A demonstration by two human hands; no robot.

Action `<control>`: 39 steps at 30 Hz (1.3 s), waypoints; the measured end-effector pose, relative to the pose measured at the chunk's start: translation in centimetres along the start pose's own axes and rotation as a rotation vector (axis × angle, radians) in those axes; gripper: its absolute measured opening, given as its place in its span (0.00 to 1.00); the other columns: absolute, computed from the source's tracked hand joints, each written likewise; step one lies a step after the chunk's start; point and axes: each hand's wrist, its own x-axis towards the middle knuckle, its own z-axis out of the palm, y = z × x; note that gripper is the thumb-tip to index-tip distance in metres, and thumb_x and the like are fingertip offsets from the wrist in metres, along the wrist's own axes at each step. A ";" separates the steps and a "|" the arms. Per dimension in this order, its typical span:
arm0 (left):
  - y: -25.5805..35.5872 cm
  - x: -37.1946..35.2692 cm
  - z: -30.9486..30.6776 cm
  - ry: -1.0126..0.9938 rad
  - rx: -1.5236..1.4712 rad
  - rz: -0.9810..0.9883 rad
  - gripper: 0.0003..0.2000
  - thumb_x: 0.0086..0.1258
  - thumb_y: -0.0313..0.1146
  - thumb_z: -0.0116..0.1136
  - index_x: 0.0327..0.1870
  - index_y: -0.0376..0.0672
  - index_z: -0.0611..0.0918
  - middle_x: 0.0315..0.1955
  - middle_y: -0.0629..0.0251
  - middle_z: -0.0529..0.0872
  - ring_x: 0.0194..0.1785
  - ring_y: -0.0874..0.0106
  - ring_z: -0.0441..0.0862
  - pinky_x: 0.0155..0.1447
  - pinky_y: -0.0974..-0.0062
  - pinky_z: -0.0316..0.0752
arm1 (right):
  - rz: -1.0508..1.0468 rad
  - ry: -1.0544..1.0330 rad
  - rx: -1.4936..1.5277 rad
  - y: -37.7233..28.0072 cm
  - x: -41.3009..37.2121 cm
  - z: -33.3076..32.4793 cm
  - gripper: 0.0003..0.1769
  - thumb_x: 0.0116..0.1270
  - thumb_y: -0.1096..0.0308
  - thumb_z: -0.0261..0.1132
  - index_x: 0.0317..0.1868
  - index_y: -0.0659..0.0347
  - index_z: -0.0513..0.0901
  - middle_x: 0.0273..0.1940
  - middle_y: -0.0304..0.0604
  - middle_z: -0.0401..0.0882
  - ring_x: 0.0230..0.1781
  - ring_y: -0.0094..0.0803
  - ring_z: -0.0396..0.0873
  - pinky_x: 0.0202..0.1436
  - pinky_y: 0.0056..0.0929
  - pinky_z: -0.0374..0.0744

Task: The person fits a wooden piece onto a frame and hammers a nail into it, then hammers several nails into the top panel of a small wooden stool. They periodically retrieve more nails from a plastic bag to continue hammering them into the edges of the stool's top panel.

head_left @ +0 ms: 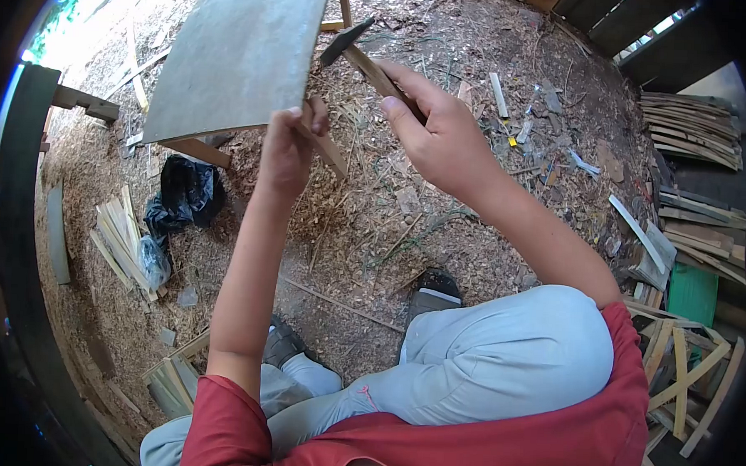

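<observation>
My left hand (287, 150) grips the lower right corner of a flat grey board (239, 52), which is held up and tilted over a wooden frame piece (195, 150). A wooden-handled hammer (360, 56) is gripped in my right hand (440, 128), its dark metal head raised just right of the board's edge. The two hands are close together, a few finger-widths apart. My knees in grey trousers and my dark shoes (435, 290) show below.
The ground is covered in wood chips and shavings. A black plastic bag (183, 195) lies at the left beside a bundle of thin wooden slats (123, 239). More slats are stacked at the right (694, 130), with a green object (693, 293) and a wooden lattice frame (684, 363).
</observation>
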 end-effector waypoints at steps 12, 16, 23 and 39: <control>17.6 -11.1 -8.1 -0.557 0.979 -0.751 0.32 0.84 0.55 0.57 0.74 0.36 0.75 0.64 0.55 0.85 0.70 0.64 0.80 0.77 0.60 0.72 | -0.127 -0.211 -0.066 -5.9 1.3 0.9 0.13 0.82 0.62 0.60 0.53 0.64 0.80 0.30 0.49 0.83 0.27 0.42 0.81 0.34 0.41 0.75; 26.0 -19.4 -11.8 -0.247 0.852 -0.726 0.20 0.83 0.42 0.62 0.67 0.38 0.80 0.57 0.62 0.87 0.64 0.70 0.83 0.69 0.67 0.77 | -0.072 -0.526 -0.155 -11.4 1.8 6.2 0.12 0.82 0.63 0.59 0.53 0.65 0.76 0.34 0.57 0.84 0.34 0.51 0.85 0.39 0.48 0.80; 21.0 -23.9 -27.5 0.405 0.991 -0.203 0.13 0.83 0.38 0.62 0.53 0.36 0.85 0.40 0.64 0.89 0.47 0.74 0.86 0.55 0.70 0.80 | -0.155 -0.688 -0.082 -8.8 1.9 22.6 0.16 0.78 0.61 0.63 0.52 0.66 0.76 0.36 0.60 0.85 0.37 0.59 0.86 0.46 0.53 0.81; 16.0 -28.5 -42.3 1.055 1.595 -0.302 0.10 0.71 0.29 0.60 0.50 0.41 0.87 0.43 0.47 0.90 0.50 0.48 0.88 0.55 0.53 0.82 | -0.082 -0.495 0.098 -5.4 0.2 47.8 0.15 0.71 0.62 0.70 0.46 0.64 0.79 0.35 0.62 0.86 0.36 0.60 0.86 0.43 0.48 0.82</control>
